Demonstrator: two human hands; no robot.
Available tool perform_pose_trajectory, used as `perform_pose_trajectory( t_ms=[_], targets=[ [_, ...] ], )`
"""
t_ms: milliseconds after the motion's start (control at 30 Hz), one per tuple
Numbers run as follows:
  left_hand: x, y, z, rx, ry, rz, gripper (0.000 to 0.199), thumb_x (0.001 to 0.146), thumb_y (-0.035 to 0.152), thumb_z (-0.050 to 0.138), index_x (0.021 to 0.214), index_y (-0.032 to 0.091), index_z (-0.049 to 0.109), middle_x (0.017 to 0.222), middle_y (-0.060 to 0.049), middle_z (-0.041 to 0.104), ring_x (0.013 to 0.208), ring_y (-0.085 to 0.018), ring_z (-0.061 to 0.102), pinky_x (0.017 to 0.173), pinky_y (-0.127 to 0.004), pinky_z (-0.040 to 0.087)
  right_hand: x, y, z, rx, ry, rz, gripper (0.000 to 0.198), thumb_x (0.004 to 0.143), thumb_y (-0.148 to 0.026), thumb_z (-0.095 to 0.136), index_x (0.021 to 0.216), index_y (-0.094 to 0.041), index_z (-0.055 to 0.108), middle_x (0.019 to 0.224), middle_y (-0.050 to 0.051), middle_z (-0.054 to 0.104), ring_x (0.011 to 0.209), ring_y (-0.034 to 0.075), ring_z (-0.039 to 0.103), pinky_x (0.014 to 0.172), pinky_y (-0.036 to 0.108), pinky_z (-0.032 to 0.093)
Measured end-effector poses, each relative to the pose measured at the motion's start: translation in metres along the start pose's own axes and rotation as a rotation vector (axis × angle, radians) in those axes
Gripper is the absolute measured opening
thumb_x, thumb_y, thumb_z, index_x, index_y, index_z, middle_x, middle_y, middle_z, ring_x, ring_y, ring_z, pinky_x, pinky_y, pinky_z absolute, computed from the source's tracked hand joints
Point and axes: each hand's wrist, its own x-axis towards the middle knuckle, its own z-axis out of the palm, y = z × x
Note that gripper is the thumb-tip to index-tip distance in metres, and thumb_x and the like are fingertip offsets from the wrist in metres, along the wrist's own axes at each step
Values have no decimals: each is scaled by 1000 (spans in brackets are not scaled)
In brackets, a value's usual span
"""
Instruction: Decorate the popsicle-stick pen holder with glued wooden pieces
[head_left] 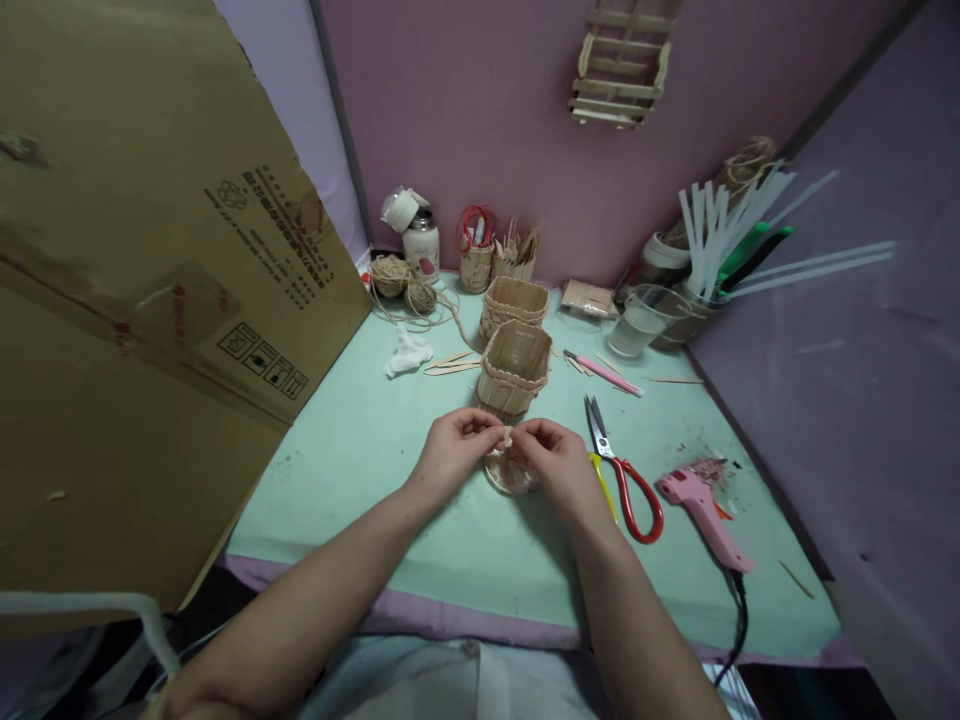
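My left hand [456, 447] and my right hand [556, 462] meet at the middle of the table, fingertips pinched together. Between them shows a small pale beige piece [508, 436], too small to name. Right below the fingers is a round clear dish [513, 480], partly hidden by my hands. Just beyond my fingertips stands a small basket of wooden strips with a braided rim [510, 390]. A similar basket [491, 310] is behind it. To the right of my right hand lie red-handled scissors [637, 505], over something yellow [604, 488].
A pink glue gun [705, 515] with a black cord lies at the right. Farther back are a pink craft knife [607, 374], a plastic cup [637, 325], twine balls [391, 275], a crumpled tissue [409, 352] and wooden strips [453, 367]. A large cardboard sheet [172, 300] borders the left.
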Motion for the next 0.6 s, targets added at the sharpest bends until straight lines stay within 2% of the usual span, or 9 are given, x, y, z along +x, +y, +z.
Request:
perform_pose_trajectory(
  t_ms=[133, 267, 400, 600],
  targets=[
    [1, -4, -1, -26, -52, -41, 20, 69, 30, 70, 79, 12, 67, 75, -4, 68, 69, -13, 61, 70, -25, 47, 0, -1, 0, 41, 28, 22, 23, 68, -38, 69, 68, -16, 65, 60, 0, 61, 55, 12, 51, 54, 25, 37],
    [1, -7, -2, 30, -101, -40, 17, 69, 29, 69, 71, 12, 67, 69, -3, 65, 63, -12, 57, 63, -24, 43, 0, 0, 0, 60, 27, 29, 22, 67, -37, 69, 68, -16, 64, 60, 0, 60, 54, 12, 50, 53, 25, 37],
    [1, -7, -2, 53, -99, -43, 17, 69, 29, 69, 66, 13, 64, 62, -1, 62, 59, -10, 53, 59, -23, 40, 0, 2, 0, 60, 23, 23, 20, 67, -35, 69, 67, -16, 63, 59, 0, 59, 53, 11, 49, 52, 24, 36],
    [1, -8, -1, 42, -102, -35, 20, 68, 31, 70, 64, 13, 63, 61, -1, 61, 58, -10, 52, 59, -24, 40, 1, 7, 1, 44, 12, 19, 25, 69, -40, 70, 68, -16, 63, 60, 1, 59, 54, 12, 49, 49, 24, 36]
  ],
)
